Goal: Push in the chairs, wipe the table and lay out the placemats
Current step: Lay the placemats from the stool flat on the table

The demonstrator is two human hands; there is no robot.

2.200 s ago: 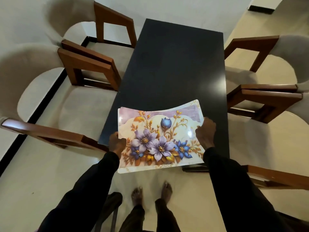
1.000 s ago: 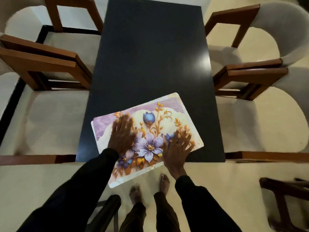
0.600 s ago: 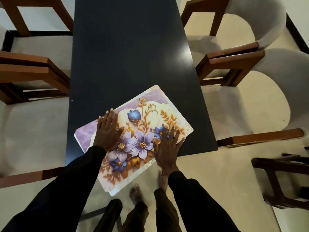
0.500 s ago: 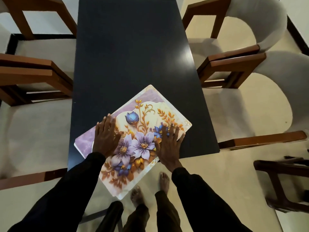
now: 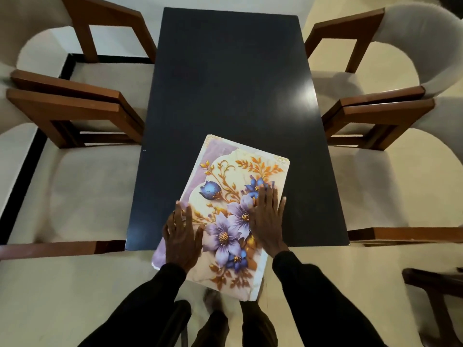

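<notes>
— What is standing around the dark table (image 5: pixel 230 83)?

— Four cream-seated chairs are flanking its long sides: the upper-left chair (image 5: pixel 110 78), lower-left chair (image 5: pixel 82 196), upper-right chair (image 5: pixel 333 88) and lower-right chair (image 5: pixel 390 186). A dark wooden frame (image 5: pixel 436 289) is showing at lower right.

— And the mat?

— One floral placemat (image 5: pixel 220 176) is lying askew at bottom centre, its near end hanging past the table edge. The left hand (image 5: pixel 181 236) and right hand (image 5: pixel 269 221) are pressing flat on it, fingers straight. A cream floor (image 5: pixel 75 296) is spreading all round.
</notes>
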